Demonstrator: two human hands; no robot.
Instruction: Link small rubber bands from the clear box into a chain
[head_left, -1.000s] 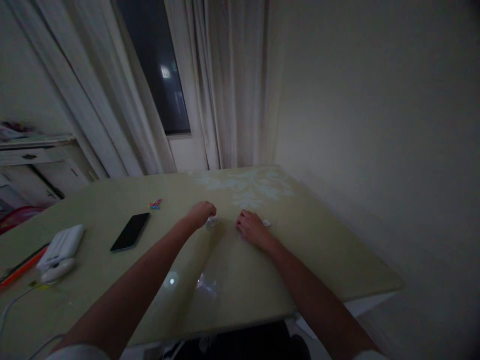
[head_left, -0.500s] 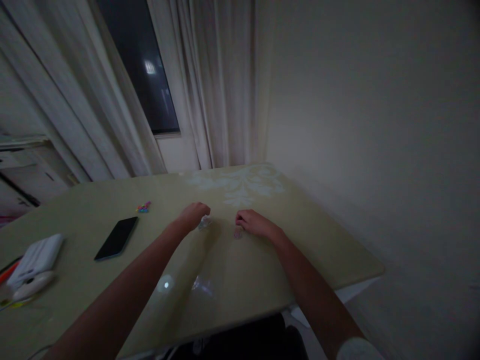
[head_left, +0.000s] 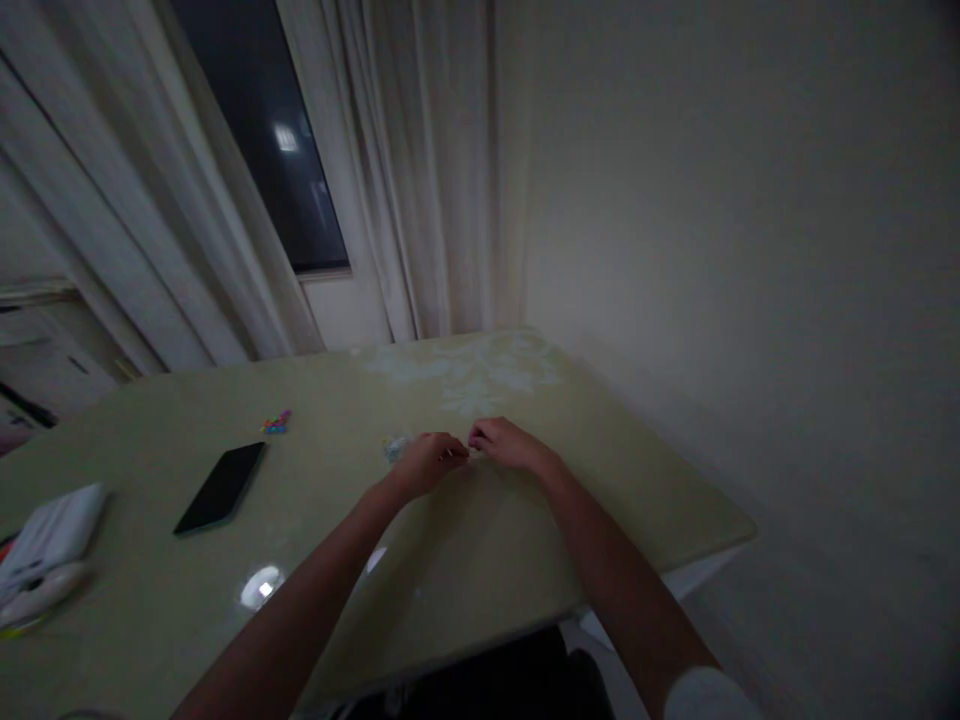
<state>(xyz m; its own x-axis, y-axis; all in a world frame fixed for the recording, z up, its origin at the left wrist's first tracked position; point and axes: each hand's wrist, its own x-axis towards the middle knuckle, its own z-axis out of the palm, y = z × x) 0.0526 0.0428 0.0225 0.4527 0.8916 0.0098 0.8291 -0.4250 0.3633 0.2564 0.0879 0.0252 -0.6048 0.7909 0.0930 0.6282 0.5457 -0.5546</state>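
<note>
My left hand (head_left: 433,460) is closed, its fingertips brought up against a small pale, see-through thing in front of my right hand. My right hand (head_left: 504,442) rests low over the table with curled fingers, pinching at the same spot; what lies between the fingertips is too small and dim to name. Just left of my left hand sits a little heap of clear, glinting bits (head_left: 394,447), partly covered by the hand. Farther left is a small cluster of bright, many-coloured pieces (head_left: 276,422).
A dark phone (head_left: 221,488) lies flat on the glossy pale table (head_left: 480,590). White objects (head_left: 56,530) are at the far left. A wall (head_left: 712,280) borders the table's right side, and curtains (head_left: 442,180) hang behind it.
My left hand has left the clear heap and moved right, to beside my right hand. My right hand has stayed almost in place. The view has shifted slightly.
</note>
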